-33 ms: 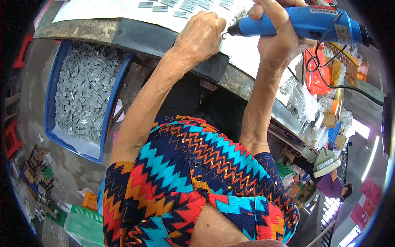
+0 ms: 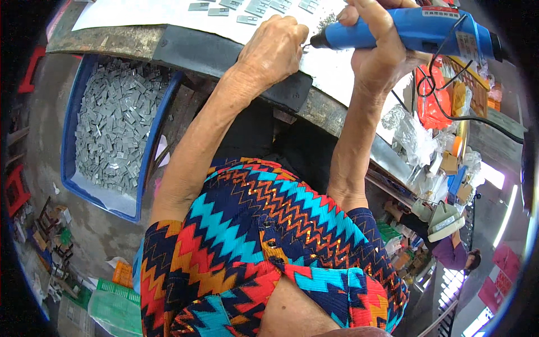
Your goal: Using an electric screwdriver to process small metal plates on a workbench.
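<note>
My right hand [image 2: 382, 59] is wrapped round a blue electric screwdriver [image 2: 438, 28], which lies nearly level with its black nose to the left. A thin bit at that nose reaches the fingertips of my left hand [image 2: 273, 48]. The left fingers are curled together near the table edge, and what they may pinch is hidden. Several flat grey pieces [image 2: 247, 19] with slots lie on a white sheet [image 2: 146, 14] beyond my left hand. Small dark bits [image 2: 330, 21] are scattered on the sheet near the screwdriver's nose.
Below the table at the left stands a blue tray [image 2: 70, 140] heaped with grey pieces [image 2: 118, 118]. A black cord [image 2: 477, 119] loops down at the right, past a red bag [image 2: 432, 101] and clear plastic bags [image 2: 415, 137]. Another person [image 2: 452, 253] is farther off at the right.
</note>
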{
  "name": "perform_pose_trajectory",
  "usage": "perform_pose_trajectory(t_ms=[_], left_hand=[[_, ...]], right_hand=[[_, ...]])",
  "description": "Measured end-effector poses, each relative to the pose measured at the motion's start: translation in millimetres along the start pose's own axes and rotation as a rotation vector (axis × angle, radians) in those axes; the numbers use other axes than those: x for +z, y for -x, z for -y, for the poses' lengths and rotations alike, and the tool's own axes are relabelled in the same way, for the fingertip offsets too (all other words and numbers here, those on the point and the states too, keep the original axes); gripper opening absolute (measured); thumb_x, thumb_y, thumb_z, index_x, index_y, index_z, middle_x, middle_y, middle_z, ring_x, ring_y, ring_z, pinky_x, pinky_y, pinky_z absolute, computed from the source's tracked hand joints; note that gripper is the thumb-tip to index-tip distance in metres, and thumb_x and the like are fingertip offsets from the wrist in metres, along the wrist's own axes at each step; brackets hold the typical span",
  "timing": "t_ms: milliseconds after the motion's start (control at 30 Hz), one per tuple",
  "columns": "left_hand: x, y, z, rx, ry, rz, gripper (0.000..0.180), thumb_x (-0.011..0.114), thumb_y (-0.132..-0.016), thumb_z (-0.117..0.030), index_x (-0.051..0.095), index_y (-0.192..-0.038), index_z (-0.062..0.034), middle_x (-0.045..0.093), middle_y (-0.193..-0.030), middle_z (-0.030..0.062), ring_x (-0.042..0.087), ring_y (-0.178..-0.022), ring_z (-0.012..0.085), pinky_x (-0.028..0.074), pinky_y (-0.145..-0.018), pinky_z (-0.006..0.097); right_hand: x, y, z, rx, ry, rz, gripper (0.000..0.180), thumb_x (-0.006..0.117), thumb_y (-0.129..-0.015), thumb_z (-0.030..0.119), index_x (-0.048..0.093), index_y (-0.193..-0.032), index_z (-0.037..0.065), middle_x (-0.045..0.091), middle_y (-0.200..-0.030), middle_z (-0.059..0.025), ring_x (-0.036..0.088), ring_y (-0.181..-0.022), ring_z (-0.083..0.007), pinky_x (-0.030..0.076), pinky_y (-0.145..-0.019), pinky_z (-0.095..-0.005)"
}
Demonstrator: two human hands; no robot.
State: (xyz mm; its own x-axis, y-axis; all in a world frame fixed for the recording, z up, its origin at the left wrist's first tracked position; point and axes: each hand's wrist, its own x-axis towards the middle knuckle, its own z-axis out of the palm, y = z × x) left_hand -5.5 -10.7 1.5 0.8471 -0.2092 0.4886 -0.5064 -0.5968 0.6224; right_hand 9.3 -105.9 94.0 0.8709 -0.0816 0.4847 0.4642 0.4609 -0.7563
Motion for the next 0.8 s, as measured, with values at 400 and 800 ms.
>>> perform_pose_trajectory(t_ms=[400, 800], left_hand=[[-5, -3, -1, -0.114, 0.121, 0.143, 0.013, 0.065, -0.067, -0.002, 0.055, -0.075, 0.0002, 0.054, -0.071, 0.0119, 0.056, -0.069, 0.0260, 0.045, -0.063, 0.036], [-3, -2, 3, -0.071, 0.107, 0.108, 0.008, 0.061, -0.068, -0.001, 0.056, -0.074, 0.0018, 0.054, -0.067, 0.0127, 0.055, -0.063, 0.0253, 0.044, -0.060, 0.036]], right_hand=[[7, -7, 19, 0.082, 0.494, 0.081, 0.011, 0.061, -0.064, 0.003, 0.052, -0.071, -0.001, 0.053, -0.057, -0.0061, 0.052, -0.047, -0.0127, 0.042, -0.045, -0.0237], [7, -4, 13, 0.079, 0.569, 0.059, 0.008, 0.059, -0.063, 0.000, 0.053, -0.067, 0.000, 0.053, -0.056, -0.0047, 0.051, -0.044, -0.0109, 0.041, -0.041, -0.0231]])
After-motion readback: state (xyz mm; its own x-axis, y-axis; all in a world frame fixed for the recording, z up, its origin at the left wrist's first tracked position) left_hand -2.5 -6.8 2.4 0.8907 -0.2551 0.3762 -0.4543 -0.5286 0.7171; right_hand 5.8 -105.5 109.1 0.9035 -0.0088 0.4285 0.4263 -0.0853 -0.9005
